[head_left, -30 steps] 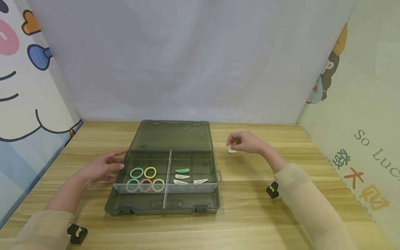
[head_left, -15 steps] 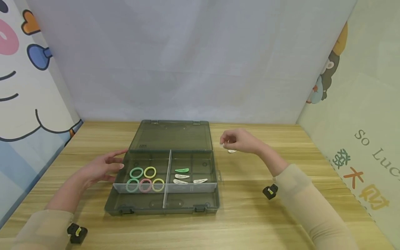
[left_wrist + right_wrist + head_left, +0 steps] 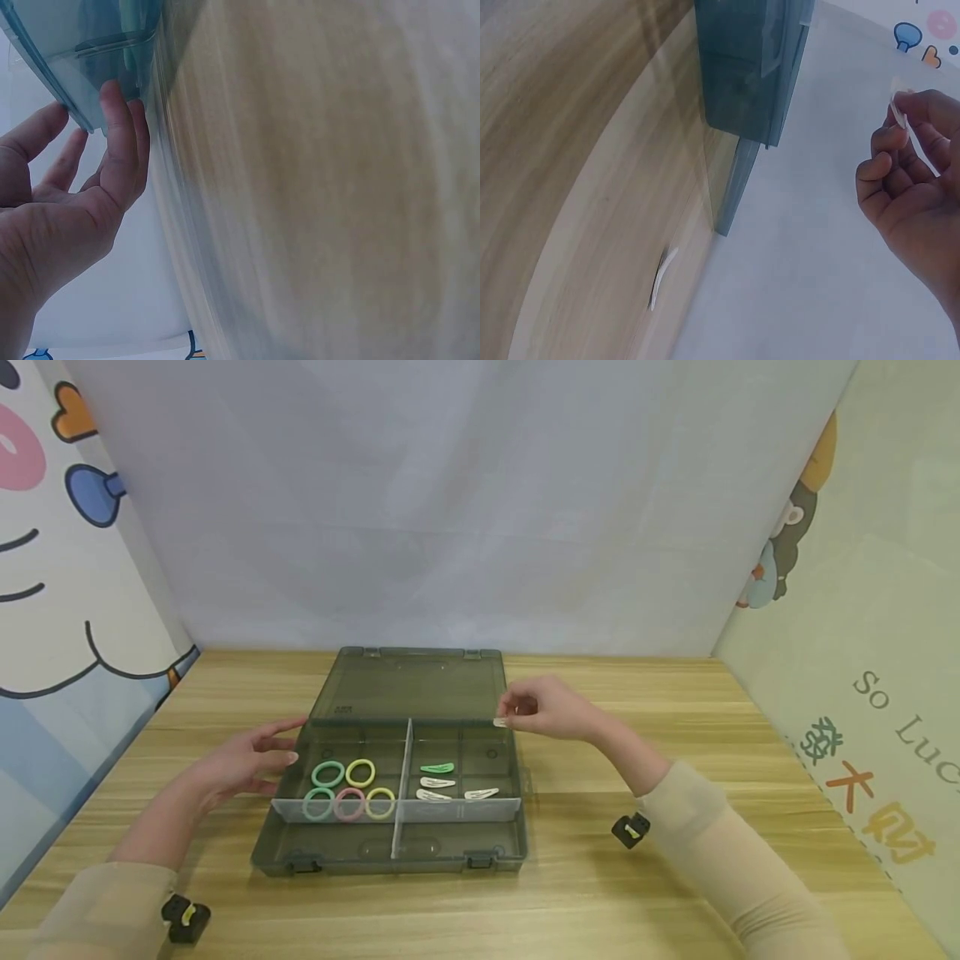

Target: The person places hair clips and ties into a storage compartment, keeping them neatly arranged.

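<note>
A translucent dark-grey divided box [image 3: 461,842] lies with its lid [image 3: 412,685] folded back. My left hand [image 3: 240,764] touches its left side, fingers loosely bent and spread against the wall and rim. Between thumb and fingertips my right hand [image 3: 555,708] pinches a white snap hair clip [image 3: 500,722], held over the box's back right corner. In the back right compartment lie a green hair clip [image 3: 437,768] and several white ones [image 3: 481,794]. Green, yellow and pink rings, such as this pink ring [image 3: 349,805], fill part of the back left compartment.
Another white hair clip [image 3: 662,277] lies on the wooden table [image 3: 600,893], seen in the right wrist view; my right hand hides it in the head view. Upright dividers [image 3: 461,811] split the box. A pale cloth backdrop [image 3: 450,527] stands behind the table.
My right hand has lifted the white hair clip from the table and carried it left to the box's right edge. My left hand has stayed at the box's left side.
</note>
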`<move>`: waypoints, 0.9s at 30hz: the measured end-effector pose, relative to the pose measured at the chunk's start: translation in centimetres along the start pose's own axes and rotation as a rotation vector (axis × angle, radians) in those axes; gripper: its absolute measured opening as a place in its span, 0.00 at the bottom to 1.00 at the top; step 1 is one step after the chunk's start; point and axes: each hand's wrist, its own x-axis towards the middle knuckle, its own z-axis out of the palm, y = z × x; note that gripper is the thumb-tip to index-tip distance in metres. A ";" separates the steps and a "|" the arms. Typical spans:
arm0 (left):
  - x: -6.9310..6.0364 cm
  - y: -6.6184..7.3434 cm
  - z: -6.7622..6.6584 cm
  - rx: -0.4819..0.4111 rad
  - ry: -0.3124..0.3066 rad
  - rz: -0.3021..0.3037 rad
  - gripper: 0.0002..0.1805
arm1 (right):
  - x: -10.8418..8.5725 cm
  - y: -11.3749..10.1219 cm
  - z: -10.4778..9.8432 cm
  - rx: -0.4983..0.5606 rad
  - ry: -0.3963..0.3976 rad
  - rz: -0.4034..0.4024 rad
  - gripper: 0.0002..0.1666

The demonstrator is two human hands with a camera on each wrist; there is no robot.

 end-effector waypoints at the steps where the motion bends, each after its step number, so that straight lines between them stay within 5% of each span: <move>1: -0.1 0.0 0.0 -0.001 0.000 0.002 0.41 | 0.1 -0.1 0.3 -0.001 -0.007 -0.009 0.03; 12: -0.2 0.2 0.1 -0.005 0.000 0.002 0.41 | 1.7 0.3 3.1 -0.032 -0.139 -0.066 0.03; 27: -0.4 0.4 0.2 -0.002 -0.007 0.014 0.40 | 2.9 1.2 5.0 -0.084 -0.339 -0.024 0.03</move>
